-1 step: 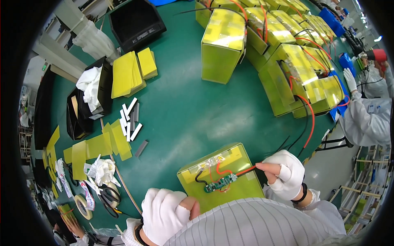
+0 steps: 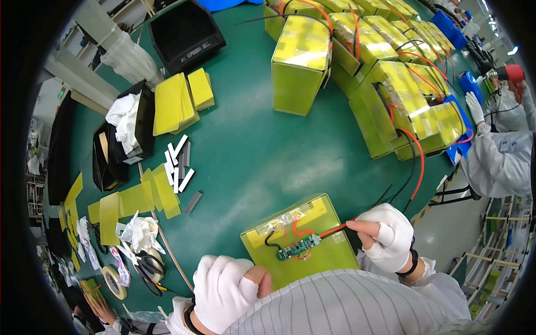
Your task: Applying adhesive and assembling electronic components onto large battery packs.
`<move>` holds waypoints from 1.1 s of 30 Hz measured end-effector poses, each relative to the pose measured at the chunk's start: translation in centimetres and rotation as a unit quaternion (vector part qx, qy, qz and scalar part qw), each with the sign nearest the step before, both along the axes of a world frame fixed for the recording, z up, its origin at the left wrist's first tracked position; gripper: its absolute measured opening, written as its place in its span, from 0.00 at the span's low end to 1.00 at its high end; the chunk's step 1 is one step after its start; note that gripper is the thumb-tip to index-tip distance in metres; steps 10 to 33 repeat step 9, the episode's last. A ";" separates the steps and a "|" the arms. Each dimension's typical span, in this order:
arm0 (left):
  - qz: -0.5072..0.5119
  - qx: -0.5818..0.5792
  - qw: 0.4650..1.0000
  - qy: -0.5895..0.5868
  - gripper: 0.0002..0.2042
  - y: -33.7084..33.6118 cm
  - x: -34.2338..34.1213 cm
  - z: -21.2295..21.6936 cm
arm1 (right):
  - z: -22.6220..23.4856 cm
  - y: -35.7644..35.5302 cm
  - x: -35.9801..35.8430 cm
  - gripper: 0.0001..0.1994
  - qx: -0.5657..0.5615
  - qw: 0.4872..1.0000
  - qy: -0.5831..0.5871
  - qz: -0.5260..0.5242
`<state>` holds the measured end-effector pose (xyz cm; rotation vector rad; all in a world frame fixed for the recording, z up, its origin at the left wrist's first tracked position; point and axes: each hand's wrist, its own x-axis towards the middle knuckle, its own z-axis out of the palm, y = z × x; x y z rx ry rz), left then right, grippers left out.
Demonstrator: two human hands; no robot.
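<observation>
A yellow-wrapped battery pack (image 2: 301,237) lies in front of me, close to my body. On its upper face sits a green circuit board (image 2: 298,248), joined to the pack by short red and black wires. My right hand (image 2: 386,237), in a white glove with bare thumb and fingertip, pinches the red and black wires (image 2: 333,230) that run from the board's right end. My left hand (image 2: 226,290), gloved in white, is curled closed by the pack's left near corner. Its fingertips are turned away, so anything inside it is hidden.
More yellow battery packs (image 2: 301,67) with wires stand at the back right. Left lie yellow sheets (image 2: 173,106), white and grey strips (image 2: 180,162), scissors (image 2: 148,273), a tape roll (image 2: 114,282) and black bins (image 2: 187,36). A co-worker (image 2: 497,162) is at the right.
</observation>
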<state>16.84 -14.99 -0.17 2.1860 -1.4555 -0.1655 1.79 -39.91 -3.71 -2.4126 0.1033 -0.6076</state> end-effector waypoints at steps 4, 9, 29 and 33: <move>0.024 0.033 0.994 -0.103 0.16 0.2 -0.6 2.0 | 1.7 1.0 -1.3 0.11 -0.013 0.999 -0.006 -0.041; 0.154 0.033 0.987 -0.044 0.17 4.8 -1.6 4.0 | 1.4 1.6 -5.4 0.08 -0.006 0.999 -0.039 -0.030; 0.154 0.033 0.987 -0.044 0.17 4.8 -1.6 4.0 | 1.4 1.6 -5.4 0.08 -0.006 0.999 -0.039 -0.030; 0.154 0.033 0.987 -0.044 0.17 4.8 -1.6 4.0 | 1.4 1.6 -5.4 0.08 -0.006 0.999 -0.039 -0.030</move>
